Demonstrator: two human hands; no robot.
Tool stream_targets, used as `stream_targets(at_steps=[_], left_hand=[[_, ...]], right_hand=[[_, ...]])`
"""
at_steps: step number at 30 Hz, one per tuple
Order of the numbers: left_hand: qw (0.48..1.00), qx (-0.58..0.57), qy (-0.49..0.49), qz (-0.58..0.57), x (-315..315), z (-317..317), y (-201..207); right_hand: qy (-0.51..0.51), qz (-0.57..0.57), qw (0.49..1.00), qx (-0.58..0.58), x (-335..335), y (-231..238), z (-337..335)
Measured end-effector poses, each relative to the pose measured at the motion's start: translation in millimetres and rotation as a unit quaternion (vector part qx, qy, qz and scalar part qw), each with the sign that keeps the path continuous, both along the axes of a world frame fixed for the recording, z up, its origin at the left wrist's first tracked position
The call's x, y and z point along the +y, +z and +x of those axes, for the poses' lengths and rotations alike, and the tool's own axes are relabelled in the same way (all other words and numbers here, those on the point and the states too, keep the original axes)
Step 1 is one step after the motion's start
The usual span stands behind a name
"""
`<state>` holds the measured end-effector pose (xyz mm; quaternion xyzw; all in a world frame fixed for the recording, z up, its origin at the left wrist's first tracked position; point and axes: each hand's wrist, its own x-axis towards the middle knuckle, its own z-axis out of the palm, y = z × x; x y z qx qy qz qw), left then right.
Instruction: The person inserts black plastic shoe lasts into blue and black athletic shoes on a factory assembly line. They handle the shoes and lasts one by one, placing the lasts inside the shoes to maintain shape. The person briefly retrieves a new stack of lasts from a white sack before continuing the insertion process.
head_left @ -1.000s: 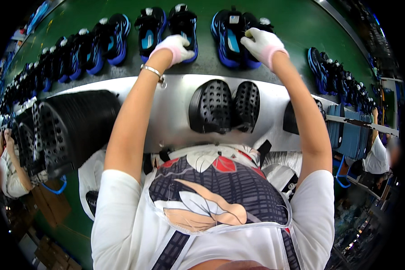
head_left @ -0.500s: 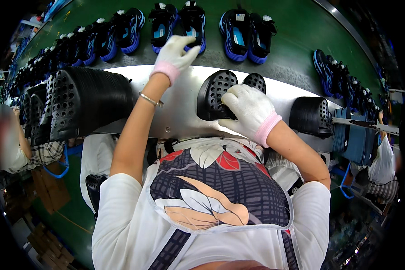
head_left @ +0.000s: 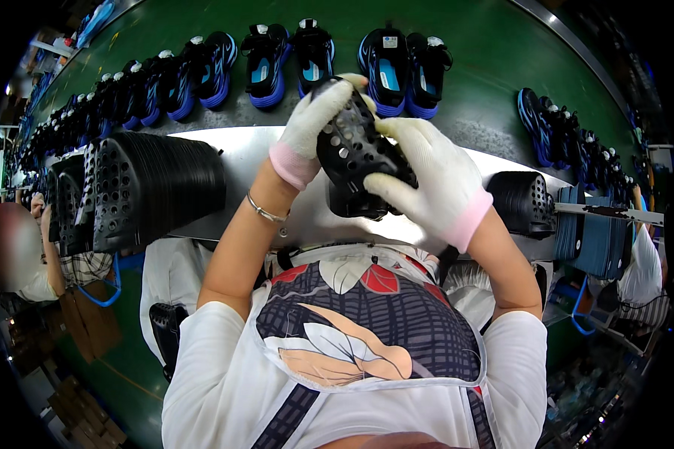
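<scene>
Above the metal ledge (head_left: 247,168) I hold a black perforated plastic shoe insert (head_left: 352,146), rounded at the toe and dotted with holes, tilted between my two gloved hands. My left hand (head_left: 314,123) is wrapped around its far left side, thumb over the edge. From the right, my right hand (head_left: 438,176) grips it with thumb and fingers spread across its near side. More black plastic shows just below it; whether that is a second insert, I cannot tell. Black and blue sneakers (head_left: 314,60) stand just beyond my hands, beside another pair (head_left: 386,71).
A nested stack of black inserts (head_left: 165,179) lies on the left, a smaller stack (head_left: 515,202) on the right. Sneakers line the green surface (head_left: 472,82). Blue-grey flat sheets (head_left: 603,232) stand at the right. Another person's arm (head_left: 50,254) shows at far left.
My left hand has come back from the sneakers and now holds the insert. The insert has been raised off the ledge and tilted, with my right hand still on it.
</scene>
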<state>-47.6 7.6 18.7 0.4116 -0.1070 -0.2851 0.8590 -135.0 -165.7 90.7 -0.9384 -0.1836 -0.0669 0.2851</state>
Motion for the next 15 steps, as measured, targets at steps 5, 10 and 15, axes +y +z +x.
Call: stream_targets(at_steps=[5, 10, 15], left_hand=[[0.992, -0.010, 0.125, 0.011, -14.3, 14.2, -4.8], [0.974, -0.029, 0.200, 0.102, -30.5, 35.8, -6.8], [0.883, -0.253, 0.125, 0.376, -33.3, 53.3, -41.5]], right_hand=[[-0.075, 0.061, 0.983, 0.154, 5.2, -8.2, 18.4], [-0.091, 0.059, 0.988, 0.113, 3.0, -16.3, 38.4], [-0.143, -0.253, 0.946, 0.141, -31.9, -16.8, 82.4]])
